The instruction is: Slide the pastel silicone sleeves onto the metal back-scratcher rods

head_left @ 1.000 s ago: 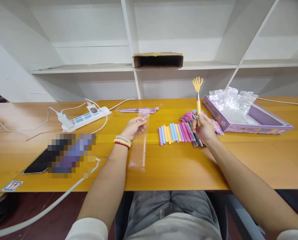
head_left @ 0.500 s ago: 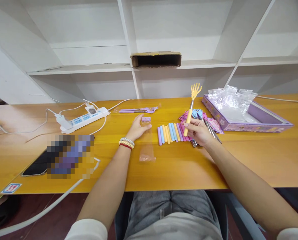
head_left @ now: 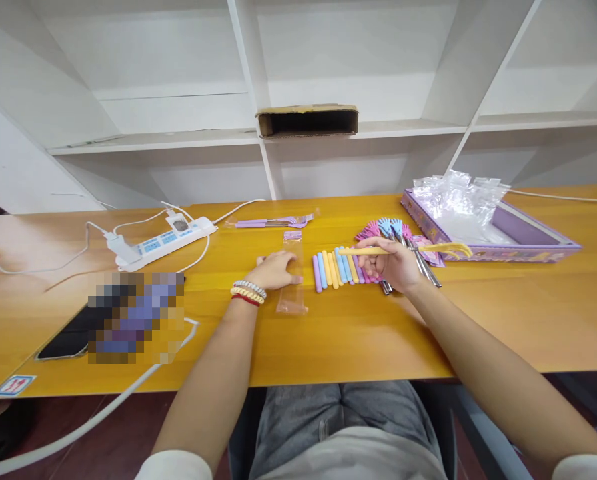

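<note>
My right hand is closed around a yellow back scratcher, which lies nearly level, its handle pointing left and its hand-shaped head to the right. My left hand rests over the left edge of a clear plastic bag flat on the table, thumb and forefinger apart on it. Between my hands is a row of purple, blue and yellow handles. Behind my right hand lie pink and blue back scratchers with metal rods, partly hidden.
A purple box tray with clear bags stands at right. A packed purple back scratcher lies at the back. At left are a white power strip, cables and a black phone. A cardboard box sits on the shelf.
The back scratcher in my right hand has swung from upright to nearly level, its head now at right. My left hand has slid down along the bag, away from its top.
</note>
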### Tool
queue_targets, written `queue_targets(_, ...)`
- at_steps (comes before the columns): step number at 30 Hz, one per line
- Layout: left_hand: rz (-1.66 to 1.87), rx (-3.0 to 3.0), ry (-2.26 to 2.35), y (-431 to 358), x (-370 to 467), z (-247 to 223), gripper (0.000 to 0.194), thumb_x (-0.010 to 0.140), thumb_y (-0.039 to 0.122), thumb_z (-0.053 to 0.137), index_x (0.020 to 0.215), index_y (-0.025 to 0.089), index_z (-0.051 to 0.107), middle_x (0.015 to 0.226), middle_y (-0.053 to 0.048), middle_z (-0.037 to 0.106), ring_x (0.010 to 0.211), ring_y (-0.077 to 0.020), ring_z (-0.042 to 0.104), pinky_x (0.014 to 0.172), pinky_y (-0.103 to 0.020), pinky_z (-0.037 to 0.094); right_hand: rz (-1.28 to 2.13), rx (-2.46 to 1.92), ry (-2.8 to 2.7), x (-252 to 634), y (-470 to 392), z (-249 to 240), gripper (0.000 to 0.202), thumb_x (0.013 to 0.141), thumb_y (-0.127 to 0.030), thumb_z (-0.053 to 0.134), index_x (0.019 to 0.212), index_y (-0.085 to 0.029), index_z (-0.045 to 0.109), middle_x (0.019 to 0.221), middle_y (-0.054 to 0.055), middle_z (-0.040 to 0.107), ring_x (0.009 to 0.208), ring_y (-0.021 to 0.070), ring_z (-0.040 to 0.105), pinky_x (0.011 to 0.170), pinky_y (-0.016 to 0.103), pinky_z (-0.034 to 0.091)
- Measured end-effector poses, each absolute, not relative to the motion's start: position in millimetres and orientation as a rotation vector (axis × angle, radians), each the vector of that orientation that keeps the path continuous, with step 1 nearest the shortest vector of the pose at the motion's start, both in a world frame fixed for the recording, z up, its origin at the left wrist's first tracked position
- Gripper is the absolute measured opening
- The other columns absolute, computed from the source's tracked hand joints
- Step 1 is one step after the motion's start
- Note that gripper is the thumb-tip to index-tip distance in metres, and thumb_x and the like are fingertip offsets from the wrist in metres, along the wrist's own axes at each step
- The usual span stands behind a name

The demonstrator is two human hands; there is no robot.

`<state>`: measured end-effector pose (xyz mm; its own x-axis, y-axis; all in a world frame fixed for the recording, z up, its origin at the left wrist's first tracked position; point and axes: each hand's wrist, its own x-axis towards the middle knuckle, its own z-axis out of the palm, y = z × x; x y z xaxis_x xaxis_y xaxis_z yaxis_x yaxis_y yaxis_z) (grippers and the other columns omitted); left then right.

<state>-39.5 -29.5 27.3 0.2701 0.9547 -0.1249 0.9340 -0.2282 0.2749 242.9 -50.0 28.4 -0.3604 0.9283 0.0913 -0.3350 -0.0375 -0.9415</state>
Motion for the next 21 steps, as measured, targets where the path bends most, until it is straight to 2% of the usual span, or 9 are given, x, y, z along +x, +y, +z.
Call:
queue_targets(5, -0.173, 2.305, 1.636, -36.3, -39.7, 31.9, 0.06, 0.077, 0.029, 0.05, 0.136, 0.031, 0.043, 0.152, -0.002, 0.032, 0.14, -0.0289, 0.025, 0.111, -0.056, 0.018, 1.62, -0.745, -1.234, 242.5, -46.8, 23.4, 0.033, 0.076, -0.042, 0.045, 0.088, -0.016, 0.062, 0.059, 0.003, 0.059, 0.041, 0.0128, 0.049, 0.035, 0.025, 0.033)
queue_targets(8, -0.168, 2.34, 1.644, -37.0, -39.3, 27.5, 0.063, 0.077, 0.021, 0.047, 0.138, 0.036, 0.043, 0.154, -0.002, 0.027, 0.141, -0.03, 0.023, 0.11, -0.055, 0.022, 1.591, -0.768, -1.264, 242.2, -45.1, 20.2, 0.033, 0.076, -0.042, 0.044, 0.088, -0.016, 0.062, 0.052, 0.0, 0.054, 0.038, 0.0128, 0.046, 0.034, 0.025, 0.032)
queue_targets(10, -0.039, 2.389, 1.707, -36.0, -38.0, 24.1, 0.059, 0.077, 0.018, 0.046, 0.133, 0.035, 0.049, 0.149, -0.005, 0.035, 0.136, -0.0303, 0.031, 0.106, -0.051, 0.03, 1.566, -0.772, -1.282, 242.0, -44.7, 19.2, 0.032, 0.076, -0.041, 0.045, 0.089, -0.016, 0.061, 0.049, -0.002, 0.051, 0.037, 0.0129, 0.046, 0.034, 0.024, 0.032)
queue_targets(13, 0.219, 2.47, 1.739, -34.4, -33.5, 22.8, 0.051, 0.078, 0.013, 0.043, 0.126, 0.025, 0.057, 0.13, -0.009, 0.054, 0.121, -0.0251, 0.048, 0.101, -0.04, 0.039, 1.521, -0.761, -1.267, 240.9, -44.7, 19.0, 0.025, 0.077, -0.04, 0.048, 0.086, -0.019, 0.058, 0.045, -0.005, 0.045, 0.035, 0.0115, 0.042, 0.033, 0.023, 0.031)
queue_targets(15, 0.293, 2.477, 1.727, -35.2, -28.5, 24.7, 0.045, 0.082, 0.014, 0.039, 0.123, 0.02, 0.058, 0.119, -0.01, 0.061, 0.112, -0.0228, 0.055, 0.097, -0.036, 0.043, 1.482, -0.761, -1.236, 239.4, -45.2, 19.3, 0.019, 0.077, -0.039, 0.052, 0.08, -0.02, 0.054, 0.043, -0.007, 0.042, 0.033, 0.0101, 0.038, 0.032, 0.021, 0.03)
queue_targets(21, 0.08, 2.457, 1.833, -44.7, -14.0, 27.7, 0.038, 0.087, 0.024, 0.036, 0.119, 0.017, 0.055, 0.118, -0.015, 0.063, 0.105, -0.0305, 0.061, 0.085, -0.044, 0.048, 1.336, -0.781, -1.251, 235.9, -48.3, 20.6, 0.027, 0.083, -0.046, 0.055, 0.075, -0.02, 0.053, 0.043, -0.007, 0.044, 0.032, 0.0084, 0.038, 0.03, 0.019, 0.028)
